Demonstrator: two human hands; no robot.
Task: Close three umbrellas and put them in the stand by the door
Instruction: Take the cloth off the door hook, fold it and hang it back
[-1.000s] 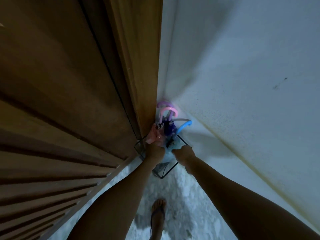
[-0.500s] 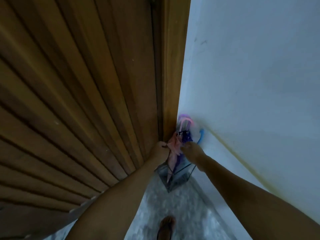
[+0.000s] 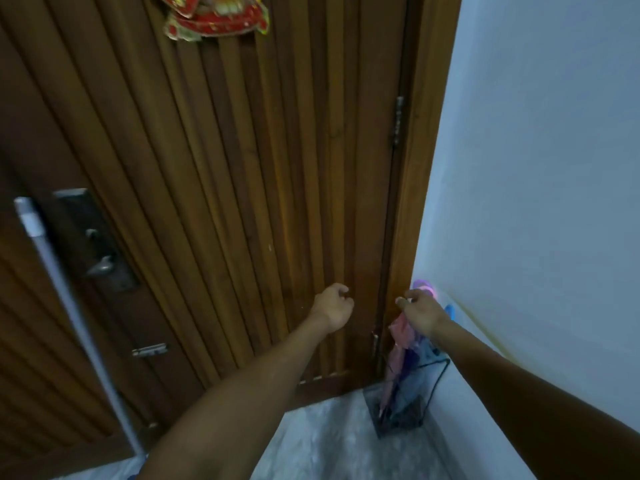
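Pink fabric of a folded umbrella (image 3: 398, 355) shows just under the right hand (image 3: 424, 311), whose loosely curled fingers (image 3: 403, 300) hold nothing. The left hand (image 3: 332, 308) hangs loosely curled and empty before the ribbed wooden door (image 3: 242, 168). All three closed umbrellas stand in the black wire stand (image 3: 438, 386) in the corner. Best now: draw both hands straight up and away without snagging the curved handles.

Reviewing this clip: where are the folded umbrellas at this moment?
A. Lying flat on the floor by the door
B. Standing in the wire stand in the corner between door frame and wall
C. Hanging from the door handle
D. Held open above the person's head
B: the umbrellas stand upright inside the black wire stand in the corner beside the door frame, their curved handles sticking up behind the right hand.
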